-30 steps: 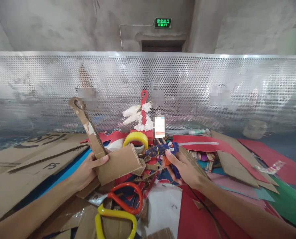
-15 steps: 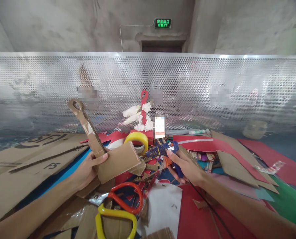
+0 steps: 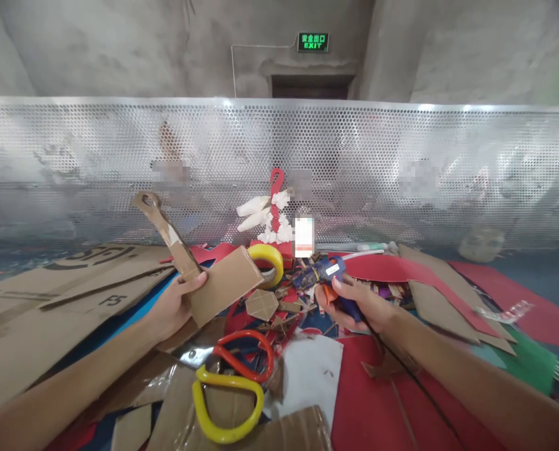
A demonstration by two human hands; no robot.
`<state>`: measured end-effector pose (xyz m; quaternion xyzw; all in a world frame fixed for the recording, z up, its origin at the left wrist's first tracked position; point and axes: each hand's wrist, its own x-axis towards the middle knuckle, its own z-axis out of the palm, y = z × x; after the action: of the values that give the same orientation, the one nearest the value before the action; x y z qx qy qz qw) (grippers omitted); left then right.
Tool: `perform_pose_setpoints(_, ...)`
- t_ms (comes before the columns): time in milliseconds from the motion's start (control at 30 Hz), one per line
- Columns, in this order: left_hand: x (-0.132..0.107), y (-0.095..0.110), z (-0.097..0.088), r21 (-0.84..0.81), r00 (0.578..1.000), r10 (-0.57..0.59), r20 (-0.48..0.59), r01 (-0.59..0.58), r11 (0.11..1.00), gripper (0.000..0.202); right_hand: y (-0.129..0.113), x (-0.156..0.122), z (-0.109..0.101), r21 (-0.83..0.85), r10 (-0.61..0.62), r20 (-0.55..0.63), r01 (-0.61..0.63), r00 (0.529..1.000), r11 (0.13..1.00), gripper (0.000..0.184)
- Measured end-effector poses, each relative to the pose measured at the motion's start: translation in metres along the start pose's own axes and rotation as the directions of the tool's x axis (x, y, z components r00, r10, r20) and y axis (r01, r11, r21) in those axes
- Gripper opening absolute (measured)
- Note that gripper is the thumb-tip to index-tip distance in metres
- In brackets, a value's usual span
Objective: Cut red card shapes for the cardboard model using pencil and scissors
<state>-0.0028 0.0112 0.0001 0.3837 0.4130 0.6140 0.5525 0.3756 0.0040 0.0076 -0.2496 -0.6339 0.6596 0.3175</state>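
Observation:
My left hand [image 3: 178,304] grips a cardboard piece [image 3: 225,285] made of a flat rectangular base and a long strip that rises to a looped top. Its thumb presses on the strip near the base. In my right hand [image 3: 358,300] is a blue hot glue gun [image 3: 323,272] with an orange trigger, its nozzle pointing left toward the cardboard but apart from it. A black cord runs from its handle along my right forearm. Behind them stands a red looped strip [image 3: 276,181] on a red base, with white paper flowers and buds on it.
Scissors with red and yellow handles [image 3: 230,432] lie in front of me. A yellow tape roll [image 3: 274,254] sits behind the cardboard. Around them are cardboard sheets [image 3: 49,313], red paper [image 3: 377,407], white paper [image 3: 314,376] and scraps. A perforated metal panel [image 3: 354,163] closes the back.
The glue gun has tilted and shifted slightly to the right. My left hand has turned the cardboard piece a little. The whole view has shifted slightly.

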Motion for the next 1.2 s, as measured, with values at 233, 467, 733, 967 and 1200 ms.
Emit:
perform_pose_setpoints(233,-0.003,-0.004,0.002,0.052,0.997,0.038,0.073,-0.042,0.998,0.040,-0.004,0.010,0.001,-0.217,0.000,-0.349,-0.081,0.937,0.973,0.025)
perform_pose_setpoints(467,0.000,-0.005,-0.001,0.015,0.998,0.040,0.038,-0.041,0.999,0.042,0.001,0.005,-0.002,-0.436,0.135,0.041,-0.104,0.990,0.894,0.025)
perform_pose_setpoints(733,-0.001,-0.004,0.003,0.034,0.998,0.054,0.037,-0.055,0.998,0.042,-0.027,0.001,-0.021,-0.654,-0.020,-0.157,-0.089,0.987,0.751,0.048)
perform_pose_setpoints(967,-0.001,-0.003,0.003,0.063,0.997,0.061,0.050,-0.065,0.996,0.040,-0.058,-0.021,-0.029,-0.921,0.193,-0.374,-0.388,0.907,0.044,0.047)
perform_pose_setpoints(1200,-0.002,-0.003,0.004,0.123,0.993,0.076,0.093,-0.087,0.989,0.036,-0.048,-0.022,-0.005,-0.894,0.380,-0.439,-0.435,0.814,-0.101,0.051)
